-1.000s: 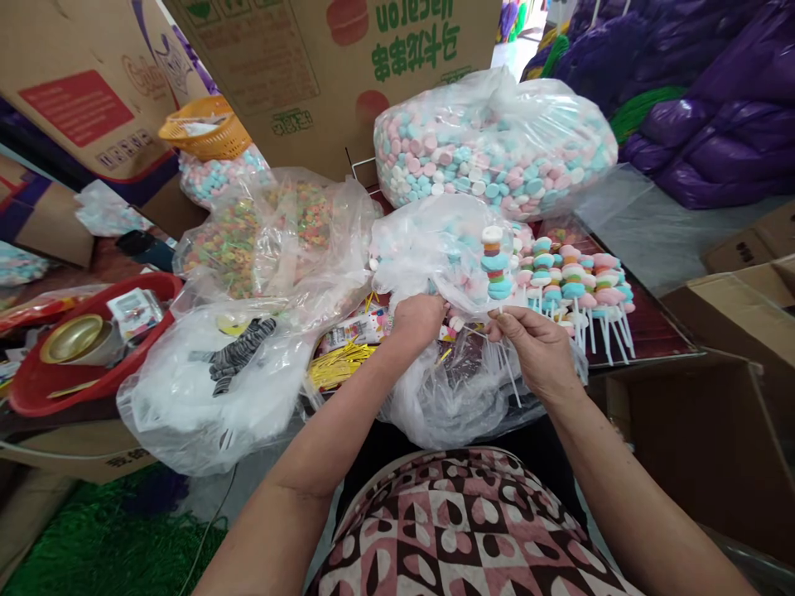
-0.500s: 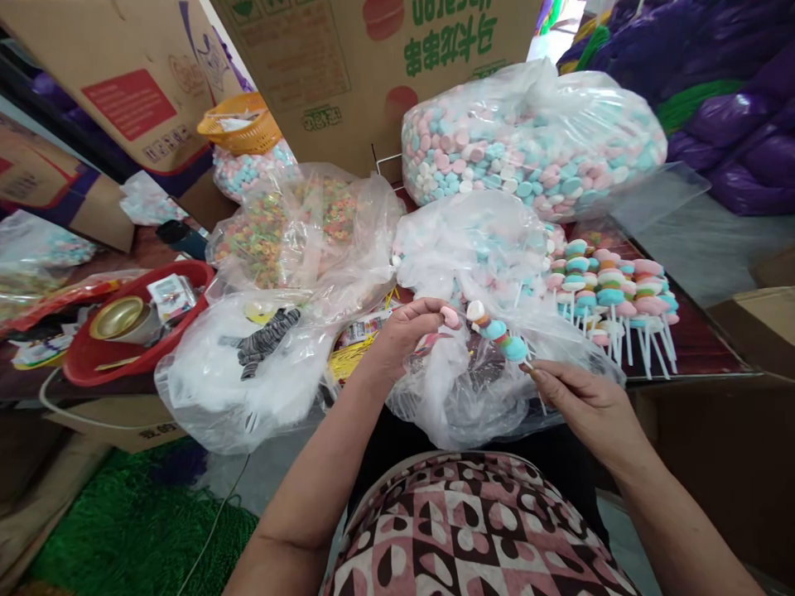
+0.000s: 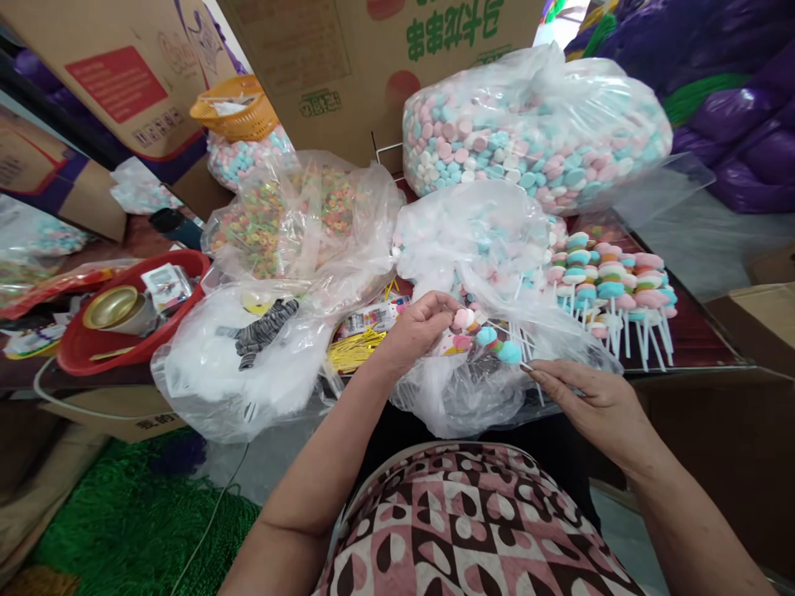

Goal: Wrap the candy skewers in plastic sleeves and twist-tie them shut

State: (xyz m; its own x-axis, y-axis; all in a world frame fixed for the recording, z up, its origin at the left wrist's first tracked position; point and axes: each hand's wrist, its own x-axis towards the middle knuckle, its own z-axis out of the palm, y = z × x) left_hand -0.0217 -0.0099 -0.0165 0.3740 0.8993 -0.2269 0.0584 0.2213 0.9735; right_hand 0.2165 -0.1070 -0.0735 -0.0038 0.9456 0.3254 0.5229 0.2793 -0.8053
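Observation:
My right hand (image 3: 587, 406) pinches the stick end of a candy skewer (image 3: 508, 351), which carries blue marshmallows with gummy pieces between and a white one near its far end. A pink marshmallow (image 3: 463, 318) is in the fingertips of my left hand (image 3: 417, 333), against that far end of the skewer. Whether the stick has entered it cannot be made out. Behind the skewer lies an open plastic bag of pastel marshmallows (image 3: 478, 223). Filled marshmallow skewers (image 3: 614, 277) are stacked to the right, white sticks towards me.
A large bag of marshmallows (image 3: 527, 141) stands behind. To the left are a bag of gummy candy (image 3: 267, 232), a white plastic bag with dark striped ties (image 3: 267, 331), yellow ties (image 3: 354, 354) and a red basin (image 3: 74, 352). Cardboard boxes (image 3: 348, 74) stand along the back.
My left hand has moved slightly right, bringing the pink marshmallow from a small gap away up to the skewer's far end. My right hand still holds the stick, nearly in place.

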